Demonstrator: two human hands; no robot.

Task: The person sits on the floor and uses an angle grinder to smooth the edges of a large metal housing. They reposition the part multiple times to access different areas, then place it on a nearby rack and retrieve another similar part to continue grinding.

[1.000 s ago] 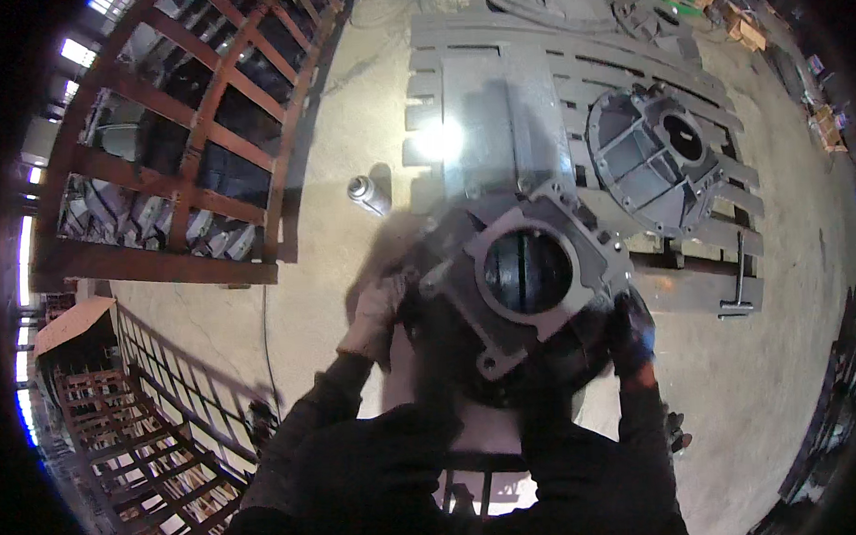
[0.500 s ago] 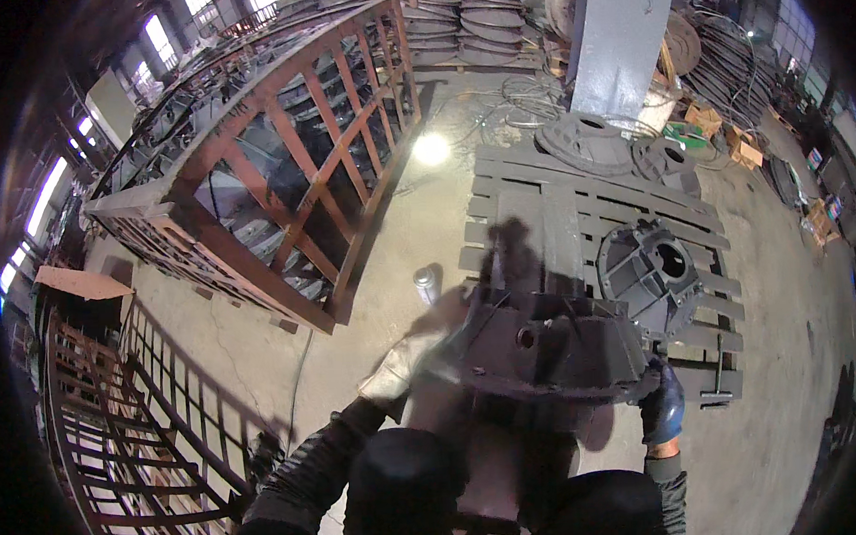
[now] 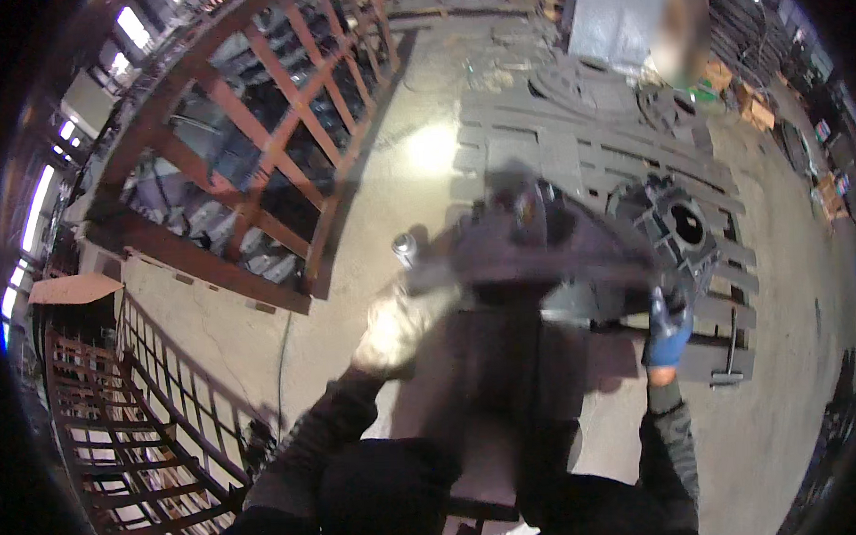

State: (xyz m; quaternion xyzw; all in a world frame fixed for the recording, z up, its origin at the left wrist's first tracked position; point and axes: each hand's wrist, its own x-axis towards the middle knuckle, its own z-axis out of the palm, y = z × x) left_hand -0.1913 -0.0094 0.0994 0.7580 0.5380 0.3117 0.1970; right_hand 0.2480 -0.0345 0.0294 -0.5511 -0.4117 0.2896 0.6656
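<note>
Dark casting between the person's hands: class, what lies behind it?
Beyond the dark casting, the slatted pallet shows, with a second casting on it at the right. The stretch of pallet directly behind is covered, so anything there cannot be seen.

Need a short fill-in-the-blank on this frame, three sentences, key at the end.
1. The left hand wears a pale glove; by the wrist, the right hand's glove is ____.
2. The silver cylindrical can stands to the ____ of the dark, flanged metal housing.
3. Of the two hands, the ____ one is nearer the T-shaped grey metal tool.

Missing words: blue; left; right.
</note>
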